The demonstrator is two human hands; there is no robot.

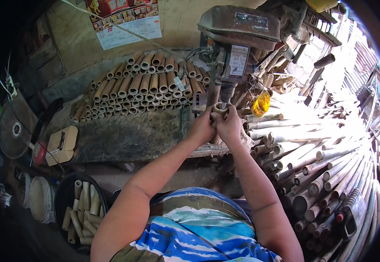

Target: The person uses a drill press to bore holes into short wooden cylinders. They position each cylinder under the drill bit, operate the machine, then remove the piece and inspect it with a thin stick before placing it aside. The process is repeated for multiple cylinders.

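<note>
Both my arms stretch forward to a drill press (238,32) on the workbench. My left hand (203,127) and my right hand (229,126) close around a short bamboo tube (220,107) from its two sides. The tube stands with its open end up, directly under the drill chuck (227,92). The bit meets the tube's opening; how deep it reaches I cannot tell. My fingers hide most of the tube's lower part.
Cut bamboo tubes (144,83) lie stacked along the back of the bench (124,135). A black tub (59,196) of tube pieces sits at lower left, near a fan (16,129) and cardboard box (62,145). Long bamboo poles (312,161) pile up at right. A yellow bottle (261,104) hangs beside the press.
</note>
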